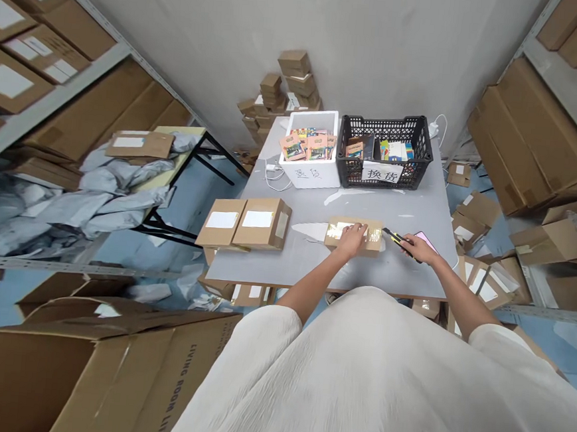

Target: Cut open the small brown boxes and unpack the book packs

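A small cardboard box (373,231) with shiny tape and a white label lies on the grey table in front of me. On its top rests my left hand (351,239), its fingers laid over the label. My right hand (410,247) grips a black and yellow utility knife (397,238), whose tip points at the box's right end. Partly behind that hand, a phone (424,238) with a pinkish screen lies on the table. A white sheet-like piece (310,231) sits by the box's left end.
Two labelled cardboard boxes (261,222) stand at the table's left edge. At the back are a white foam bin (312,176) and a black plastic crate (411,176), both with colourful packs inside. A large carton (156,372) is at lower left, and shelves flank both sides.
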`<state>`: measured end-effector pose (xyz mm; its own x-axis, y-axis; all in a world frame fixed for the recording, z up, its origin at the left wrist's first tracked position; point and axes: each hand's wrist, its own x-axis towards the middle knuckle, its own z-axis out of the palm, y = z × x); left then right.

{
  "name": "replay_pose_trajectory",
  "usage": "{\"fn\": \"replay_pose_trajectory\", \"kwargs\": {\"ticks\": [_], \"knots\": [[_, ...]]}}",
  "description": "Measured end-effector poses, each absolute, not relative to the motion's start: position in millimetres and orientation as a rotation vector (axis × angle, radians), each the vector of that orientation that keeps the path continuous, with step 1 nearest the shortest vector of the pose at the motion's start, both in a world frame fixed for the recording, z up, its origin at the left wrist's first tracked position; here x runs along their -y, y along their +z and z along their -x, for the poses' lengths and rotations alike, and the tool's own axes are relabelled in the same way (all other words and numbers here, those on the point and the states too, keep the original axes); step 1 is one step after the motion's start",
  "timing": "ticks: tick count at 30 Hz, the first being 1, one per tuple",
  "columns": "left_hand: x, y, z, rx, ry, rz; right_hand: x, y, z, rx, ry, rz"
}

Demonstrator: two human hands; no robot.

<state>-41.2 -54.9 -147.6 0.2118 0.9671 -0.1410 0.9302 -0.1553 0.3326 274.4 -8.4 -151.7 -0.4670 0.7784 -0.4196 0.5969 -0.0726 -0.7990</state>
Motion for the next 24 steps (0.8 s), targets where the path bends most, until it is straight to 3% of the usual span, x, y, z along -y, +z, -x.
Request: {"fn": "replay_pose_trajectory", "kwargs": {"ticks": [13,24], "knots": [[18.6,-158.3,34.4,-1.764,0.077,-2.177,28.1,-155.1,-262.3,2.601,0.795,1.403],[45.0,-172.5,34.5,-1.839,0.203,-2.199,30.9,-169.7,-253.7,2.569,0.721,1.427]]}}
